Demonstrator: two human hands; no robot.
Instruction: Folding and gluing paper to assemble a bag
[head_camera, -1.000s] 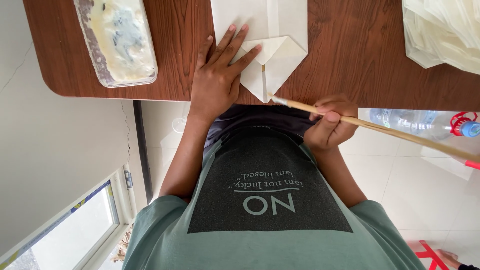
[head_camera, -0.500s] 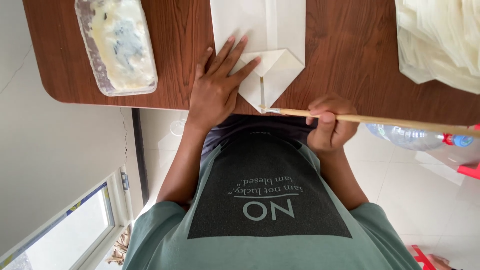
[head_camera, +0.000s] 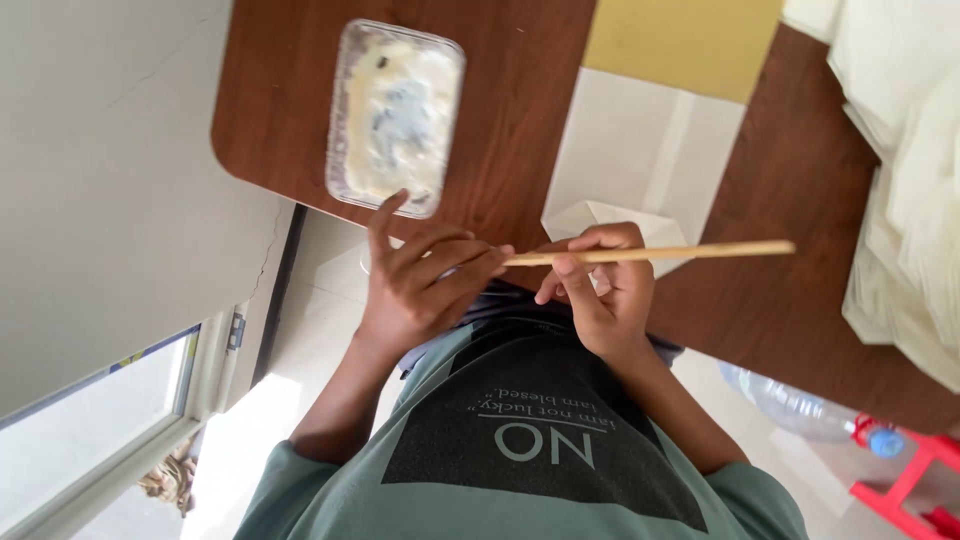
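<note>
Head view, upside down: the right hand (head_camera: 600, 300) grips a thin wooden stick (head_camera: 650, 254) lying level over the near edge of the brown bench (head_camera: 500, 150). The left hand (head_camera: 415, 285) meets the stick's tip with its fingers (head_camera: 455, 265) curled narrow against it. A clear tray of white paste (head_camera: 395, 115) sits just beyond the left hand; folded white paper (head_camera: 640, 160) lies past the stick.

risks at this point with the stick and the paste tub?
Both hands, left and right, pinch the stick at one end; its long free end hangs over the folded paper and could smear or crease it. The open tub sits at the table edge beside the left hand; a bump might tip it.
</note>
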